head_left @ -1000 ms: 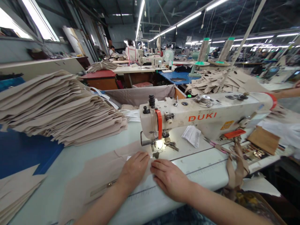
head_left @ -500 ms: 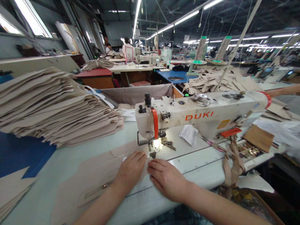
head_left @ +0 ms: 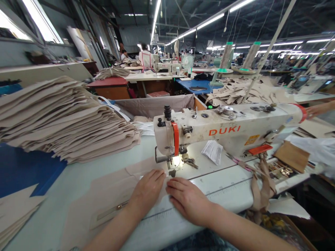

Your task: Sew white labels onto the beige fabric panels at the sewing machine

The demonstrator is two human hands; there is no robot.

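A thin beige fabric panel (head_left: 110, 188) with a zipper (head_left: 119, 206) set in it lies on the pale sewing table, its edge near the presser foot. My left hand (head_left: 149, 186) rests on the panel, fingers bent together and pressing its edge just left of the foot. Beside it, my right hand (head_left: 187, 198) has its fingers closed on the same edge, thumb hidden beneath. The white sewing machine (head_left: 222, 132), marked DUKI, stands right behind both hands, its lamp lighting the needle area. Fingertips of both hands nearly meet.
A tall stack of beige fabric pieces (head_left: 65, 122) fills the left. White labels (head_left: 212, 152), scissors (head_left: 239, 162) and a parts tray (head_left: 284, 170) sit by the machine; fabric strips (head_left: 259, 190) hang off the front edge. Another person's hand (head_left: 315, 109) shows at far right.
The whole view has shifted slightly, so everything sits a little further right. My hands keep nearly the same hold on the fabric. The other person's hand at far right shows more clearly.
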